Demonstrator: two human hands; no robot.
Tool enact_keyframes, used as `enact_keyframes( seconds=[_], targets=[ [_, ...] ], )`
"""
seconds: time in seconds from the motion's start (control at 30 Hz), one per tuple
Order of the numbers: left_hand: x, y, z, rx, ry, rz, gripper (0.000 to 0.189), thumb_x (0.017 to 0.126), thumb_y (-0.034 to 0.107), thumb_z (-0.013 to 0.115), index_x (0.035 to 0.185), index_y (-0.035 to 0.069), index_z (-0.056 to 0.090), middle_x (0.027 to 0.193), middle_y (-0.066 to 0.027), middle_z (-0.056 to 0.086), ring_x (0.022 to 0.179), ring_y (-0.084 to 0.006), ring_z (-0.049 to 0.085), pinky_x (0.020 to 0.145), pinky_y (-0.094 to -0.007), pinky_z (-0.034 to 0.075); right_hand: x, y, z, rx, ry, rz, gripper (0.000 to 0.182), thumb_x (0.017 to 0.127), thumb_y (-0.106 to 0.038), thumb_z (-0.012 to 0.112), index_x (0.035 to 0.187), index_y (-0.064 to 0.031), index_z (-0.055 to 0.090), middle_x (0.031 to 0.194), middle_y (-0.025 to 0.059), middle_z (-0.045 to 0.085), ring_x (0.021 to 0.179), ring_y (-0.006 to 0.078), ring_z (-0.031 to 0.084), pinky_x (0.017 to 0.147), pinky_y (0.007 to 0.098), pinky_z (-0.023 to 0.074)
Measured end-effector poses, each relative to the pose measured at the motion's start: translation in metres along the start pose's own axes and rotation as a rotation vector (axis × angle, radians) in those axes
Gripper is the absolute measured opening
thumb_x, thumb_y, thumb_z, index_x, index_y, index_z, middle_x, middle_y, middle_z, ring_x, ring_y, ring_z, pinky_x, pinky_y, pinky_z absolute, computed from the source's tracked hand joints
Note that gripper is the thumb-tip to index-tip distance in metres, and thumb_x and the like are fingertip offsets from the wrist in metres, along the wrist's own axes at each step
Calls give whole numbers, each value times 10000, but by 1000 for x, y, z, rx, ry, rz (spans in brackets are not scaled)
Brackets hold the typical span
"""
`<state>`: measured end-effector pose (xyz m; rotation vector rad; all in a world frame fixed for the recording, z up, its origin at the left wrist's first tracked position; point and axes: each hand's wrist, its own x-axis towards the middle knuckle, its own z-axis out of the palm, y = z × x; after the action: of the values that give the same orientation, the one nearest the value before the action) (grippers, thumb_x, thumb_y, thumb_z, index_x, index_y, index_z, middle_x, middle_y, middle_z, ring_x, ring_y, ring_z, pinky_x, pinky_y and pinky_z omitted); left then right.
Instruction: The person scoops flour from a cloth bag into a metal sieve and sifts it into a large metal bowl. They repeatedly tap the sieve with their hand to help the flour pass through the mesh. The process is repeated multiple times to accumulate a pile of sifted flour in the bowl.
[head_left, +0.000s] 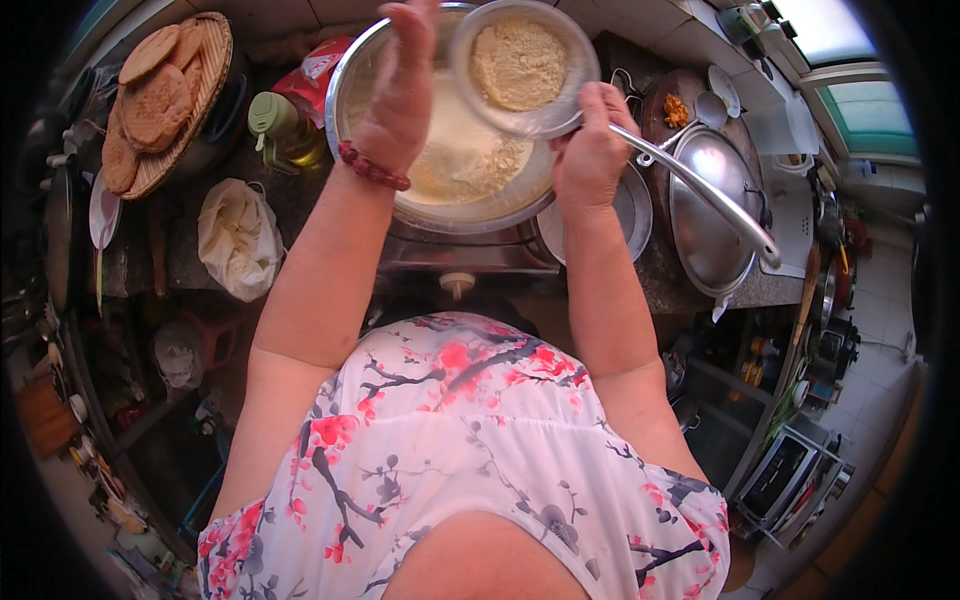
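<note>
A wide metal basin (341, 112) stands on a gas stove, with pale yellow flour (465, 161) spread over its bottom. My right hand (596, 146) grips a round fine-mesh sieve (525, 124) by its rim near the base of the long metal handle. The sieve, slightly blurred, hangs over the basin's right part and holds a heap of yellowish flour (519, 64). My left hand (401, 82), a red bead bracelet on its wrist, is raised flat and upright over the basin's left side, holding nothing and apart from the sieve.
Flat round breads (156, 105) lie on a woven tray (214, 97) at the left. Closer in are a green-lidded oil jug (274, 124), a red packet (319, 67) and a cloth bag (236, 240). At the right, a metal lid (712, 210) leans beside a ladle (710, 109).
</note>
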<state>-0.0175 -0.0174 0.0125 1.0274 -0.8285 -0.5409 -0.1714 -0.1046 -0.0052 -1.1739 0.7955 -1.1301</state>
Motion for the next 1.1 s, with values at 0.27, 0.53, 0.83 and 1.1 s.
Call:
enact_keyframes(
  seconds=[0.27,0.53,0.83,1.1],
  targets=[
    [3,-23,-14,-1131,-189,-70,981,876,724,246,1460,-60,171,1531,-195,187,1431,-258,154,1157,-383,121,-4,-3,5,-74,-9,17,195,925,-177,530,774,-62,576,604,-11,507,446,64,453,360,213,338],
    [3,-11,0,-155,-77,-29,1006,861,746,230,1458,-62,181,1525,-203,205,1429,-273,168,1159,-390,114,-1,11,-1,48,-74,14,195,924,-155,526,759,-64,575,614,-27,512,439,63,438,360,215,317],
    [0,-12,3,-152,-119,-11,994,868,742,211,1461,-54,176,1536,-187,190,1437,-277,142,1160,-413,81,-4,-4,-3,59,-31,51,186,933,-155,518,782,-61,571,602,-26,508,446,43,430,372,203,318],
    [3,-6,0,-105,-33,-62,999,869,743,199,1462,-60,160,1533,-183,201,1431,-264,164,1158,-388,91,6,-2,-8,102,-31,40,193,927,-153,523,761,-59,554,592,-25,485,445,45,419,366,207,313]
  ],
)
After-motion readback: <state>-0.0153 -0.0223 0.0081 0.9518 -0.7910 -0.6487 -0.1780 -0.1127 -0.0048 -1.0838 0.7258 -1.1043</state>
